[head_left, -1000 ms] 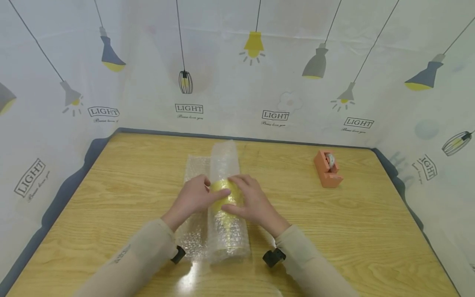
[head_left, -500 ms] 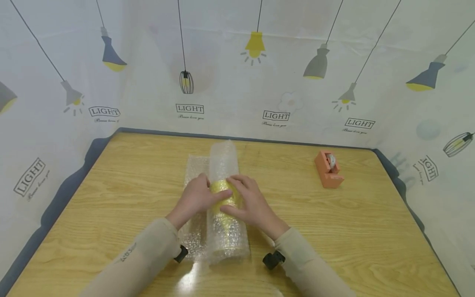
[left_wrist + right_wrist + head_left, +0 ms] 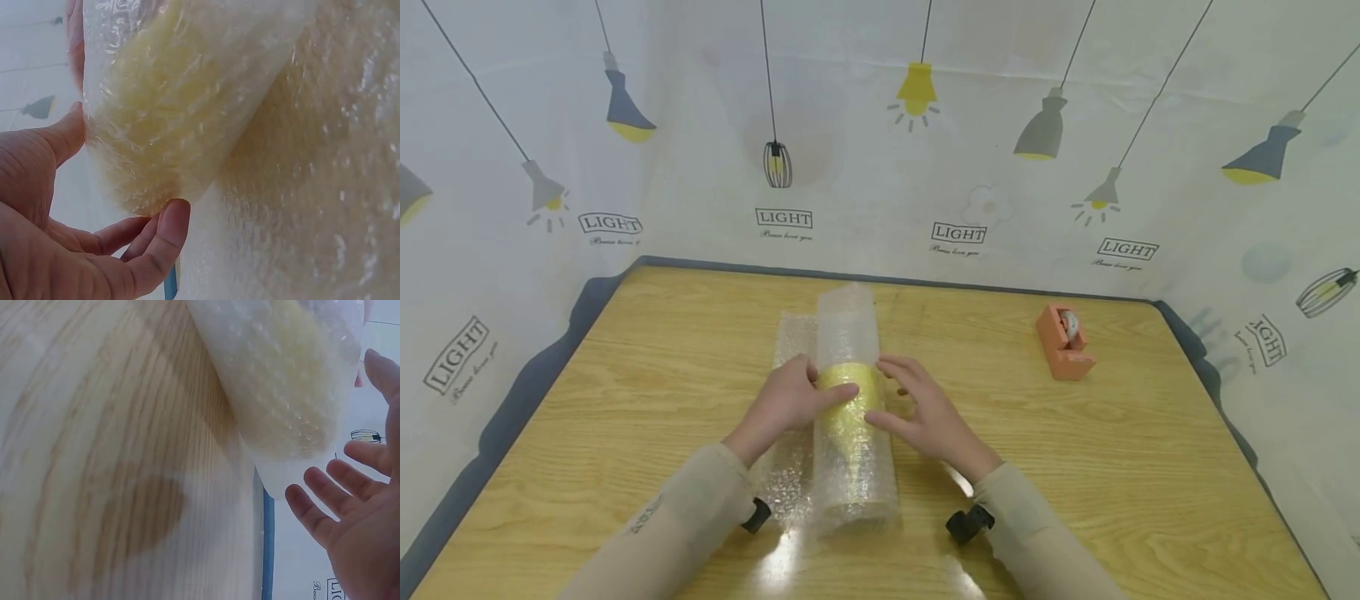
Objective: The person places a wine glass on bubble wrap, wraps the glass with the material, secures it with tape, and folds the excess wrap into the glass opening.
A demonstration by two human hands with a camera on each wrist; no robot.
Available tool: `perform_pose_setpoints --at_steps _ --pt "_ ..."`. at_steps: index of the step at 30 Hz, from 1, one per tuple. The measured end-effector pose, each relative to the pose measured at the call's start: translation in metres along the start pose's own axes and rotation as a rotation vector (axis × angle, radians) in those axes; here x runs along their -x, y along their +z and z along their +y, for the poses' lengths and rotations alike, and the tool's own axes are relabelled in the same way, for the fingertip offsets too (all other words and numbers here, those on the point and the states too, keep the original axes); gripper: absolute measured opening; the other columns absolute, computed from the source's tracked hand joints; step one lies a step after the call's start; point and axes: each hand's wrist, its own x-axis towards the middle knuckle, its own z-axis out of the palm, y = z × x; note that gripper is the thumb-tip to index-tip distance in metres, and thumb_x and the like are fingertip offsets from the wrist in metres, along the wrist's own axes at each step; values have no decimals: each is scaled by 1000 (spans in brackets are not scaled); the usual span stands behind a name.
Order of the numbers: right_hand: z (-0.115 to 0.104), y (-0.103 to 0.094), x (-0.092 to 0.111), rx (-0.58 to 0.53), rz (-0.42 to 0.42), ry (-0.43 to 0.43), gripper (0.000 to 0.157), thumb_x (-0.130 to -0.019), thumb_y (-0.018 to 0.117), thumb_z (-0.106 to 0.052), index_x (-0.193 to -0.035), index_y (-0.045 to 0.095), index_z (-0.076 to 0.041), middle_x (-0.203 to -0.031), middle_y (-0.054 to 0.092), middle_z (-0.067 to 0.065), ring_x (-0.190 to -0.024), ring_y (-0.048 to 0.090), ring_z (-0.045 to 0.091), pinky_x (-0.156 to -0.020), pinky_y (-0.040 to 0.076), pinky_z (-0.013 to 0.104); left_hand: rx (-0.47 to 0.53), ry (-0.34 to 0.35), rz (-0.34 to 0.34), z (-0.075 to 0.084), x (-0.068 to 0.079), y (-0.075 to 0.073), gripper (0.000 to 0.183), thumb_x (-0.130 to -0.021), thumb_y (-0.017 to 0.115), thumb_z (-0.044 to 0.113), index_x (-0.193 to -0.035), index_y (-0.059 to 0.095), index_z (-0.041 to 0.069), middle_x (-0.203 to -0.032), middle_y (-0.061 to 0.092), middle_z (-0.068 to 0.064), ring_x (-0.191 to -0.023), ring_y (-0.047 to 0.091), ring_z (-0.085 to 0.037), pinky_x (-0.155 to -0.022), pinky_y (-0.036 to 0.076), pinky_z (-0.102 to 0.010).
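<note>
A yellow object, its kind hidden by the wrapping, lies rolled in clear bubble wrap (image 3: 853, 462) at the middle of the table. My left hand (image 3: 788, 400) grips the roll from the left, thumb over the top and fingers curled at its side. In the left wrist view those fingers (image 3: 172, 225) touch the wrap's curved surface. Just right of the roll is my right hand (image 3: 931, 418), its fingers spread; in the right wrist view its fingers (image 3: 325, 494) stand apart from the wrap. A flat stretch of bubble wrap (image 3: 790, 487) extends leftward from the roll, partly under my left hand.
An orange tape dispenser (image 3: 1065, 346) with a roll of tape stands at the back right of the wooden table (image 3: 1120, 467). A cloth printed with lamps (image 3: 865, 167) hangs behind the table and along both sides.
My right hand has drawn back to the right, off the top of the roll. The roll has shifted slightly left, with my left hand still holding it.
</note>
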Motion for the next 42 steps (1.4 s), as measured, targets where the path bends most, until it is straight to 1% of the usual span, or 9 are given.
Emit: perform_pose_setpoints --at_steps 4,9,17,20,23,31,34,37,42 --pt "1 0 0 10 -26 8 68 -91 81 -20 -148 50 2 -150 49 19 -130 54 36 -101 54 53 17 0 -13 -4 1 -3 74 -86 74 63 -119 58 -2 -112 64 -19 -86 63 -28 -64 56 -34" --pt "-1 3 0 -1 -53 31 71 -91 81 -22 -150 48 1 -153 46 19 -133 52 35 -104 52 53 21 -6 -22 -9 1 -6 78 -87 74 63 -126 60 -3 -123 65 -22 -85 66 -27 -66 59 -36" --pt "-4 7 -1 38 -74 61 76 -90 81 -28 -153 46 -2 -155 44 17 -138 50 34 -110 48 51 23 -9 6 -18 2 -10 85 -86 75 61 -136 52 -4 -129 63 -24 -104 66 -35 -80 61 -45" --pt "-4 9 -2 41 -81 66 78 -90 82 -30 -153 45 -3 -156 43 15 -141 47 34 -114 44 53 34 16 46 -19 3 -11 80 -86 79 56 -134 52 -3 -130 62 -24 -109 64 -38 -85 60 -48" --pt "-4 11 -3 47 -88 62 79 -90 82 -31 -154 45 -4 -156 43 14 -143 45 33 -117 40 54 32 68 88 -20 4 -12 74 -86 81 49 -132 54 -2 -129 60 -24 -113 61 -39 -88 58 -50" --pt "-8 13 -6 61 -90 44 80 -89 82 -33 -155 45 -5 -156 44 13 -143 44 32 -117 39 54 -48 311 207 -21 12 -10 54 -89 83 28 -132 61 4 -127 58 -17 -110 61 -35 -87 59 -48" --pt "-10 14 -7 55 -98 51 80 -90 82 -34 -155 44 -7 -157 43 12 -141 47 32 -115 42 55 -91 373 239 -21 14 -8 48 -90 83 23 -130 64 5 -124 60 -16 -106 63 -33 -85 59 -47" --pt "-11 15 -8 48 -100 59 78 -91 80 -33 -156 44 -7 -157 42 13 -137 50 32 -112 45 53 -109 385 241 -20 16 -9 46 -90 82 20 -129 65 4 -122 61 -16 -104 64 -32 -84 60 -46" --pt "-11 16 -8 11 -99 82 74 -93 78 -30 -154 44 -4 -156 42 15 -128 56 33 -106 52 49 -59 301 190 -20 18 -13 44 -91 80 20 -125 62 0 -123 62 -18 -108 65 -34 -88 61 -47"
